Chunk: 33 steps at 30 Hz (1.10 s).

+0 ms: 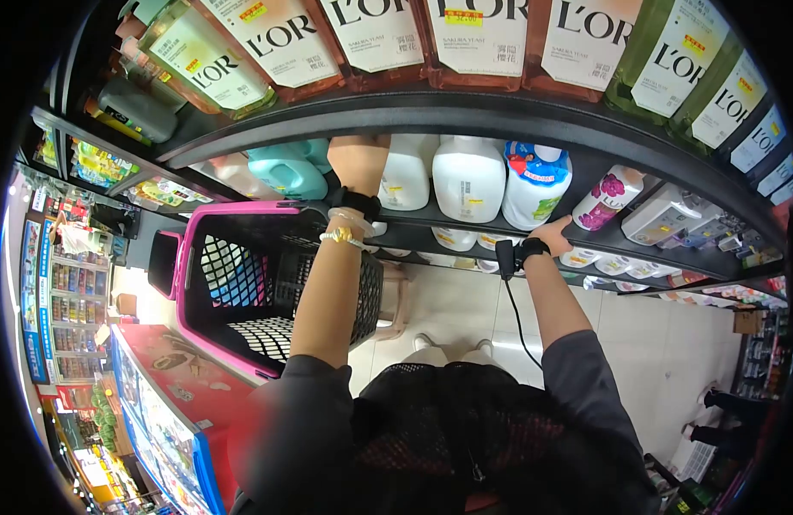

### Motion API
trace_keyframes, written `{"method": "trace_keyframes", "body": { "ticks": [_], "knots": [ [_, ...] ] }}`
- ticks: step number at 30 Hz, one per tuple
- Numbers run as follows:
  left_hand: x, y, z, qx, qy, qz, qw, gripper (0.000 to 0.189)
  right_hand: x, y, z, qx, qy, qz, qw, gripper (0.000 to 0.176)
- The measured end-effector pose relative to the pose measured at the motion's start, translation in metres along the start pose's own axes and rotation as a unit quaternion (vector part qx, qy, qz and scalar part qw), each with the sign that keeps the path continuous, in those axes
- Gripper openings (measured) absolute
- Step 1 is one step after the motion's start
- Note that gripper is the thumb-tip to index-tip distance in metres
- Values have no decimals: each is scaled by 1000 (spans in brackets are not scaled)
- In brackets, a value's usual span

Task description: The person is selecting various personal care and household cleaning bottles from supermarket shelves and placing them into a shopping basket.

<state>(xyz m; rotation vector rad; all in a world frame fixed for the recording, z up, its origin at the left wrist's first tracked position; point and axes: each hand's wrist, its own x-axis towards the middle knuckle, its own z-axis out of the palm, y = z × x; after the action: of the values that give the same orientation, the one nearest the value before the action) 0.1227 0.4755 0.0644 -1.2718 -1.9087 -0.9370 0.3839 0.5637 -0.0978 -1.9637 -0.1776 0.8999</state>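
While the left hand reaches between a teal plastic jug and a white plastic bottle on the dark metal shelf, fingers hidden so its grip cannot be told, the right hand curls closed over that shelf's front lip beside a blue-labelled white jug.

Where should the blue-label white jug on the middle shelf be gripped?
Probably grip the blue-label jug around its body, coming from the front: it stands upright near the shelf edge, a plain white jug close beside it and the upper shelf over its top. No handle shows. The right hand rests just below.
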Motion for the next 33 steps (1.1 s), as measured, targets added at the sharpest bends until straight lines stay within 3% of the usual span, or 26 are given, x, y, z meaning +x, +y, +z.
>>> {"method": "trace_keyframes", "body": {
  "ticks": [2, 8, 11, 13, 16, 20, 22, 23, 26, 30, 33],
  "knots": [
    [1, -4, -1, 39, -49, 17, 998, 21, 4, 4, 2, -6, 10, -10, 1000, 86],
    [1, -1, 0, 72, -104, -61, 990, 35, 3, 3, 4, -13, 26, -19, 999, 80],
    [4, 5, -6, 35, -88, -93, 991, 36, 0, 1, 2, -3, 23, 3, 1000, 77],
    [6, 11, -16, 35, -136, -108, 984, 31, 7, 6, 5, -9, 26, -3, 1000, 76],
    [4, 15, -24, 6, -139, -134, 981, 35, 6, 6, 6, -10, 32, -5, 999, 75],
    [-8, 11, -40, 2, -105, -59, 993, 30, 10, 10, 8, -2, 31, -8, 999, 75],
    [-10, 12, -60, 28, -157, -35, 987, 30, 11, 8, 8, 4, 32, -8, 999, 75],
    [-10, 13, -71, 46, -143, 21, 988, 32, 9, 6, 7, 8, 28, -11, 1000, 75],
    [-7, 14, -97, 97, -209, 88, 969, 19, 10, 10, 7, -10, 29, -22, 999, 76],
    [-10, 8, -122, 105, -221, 89, 965, 15, 6, 6, 4, 11, 21, -16, 1000, 77],
    [-16, -4, -151, 68, -201, 37, 976, 13, 1, 4, 4, 18, 32, -22, 999, 77]
  ]
}}
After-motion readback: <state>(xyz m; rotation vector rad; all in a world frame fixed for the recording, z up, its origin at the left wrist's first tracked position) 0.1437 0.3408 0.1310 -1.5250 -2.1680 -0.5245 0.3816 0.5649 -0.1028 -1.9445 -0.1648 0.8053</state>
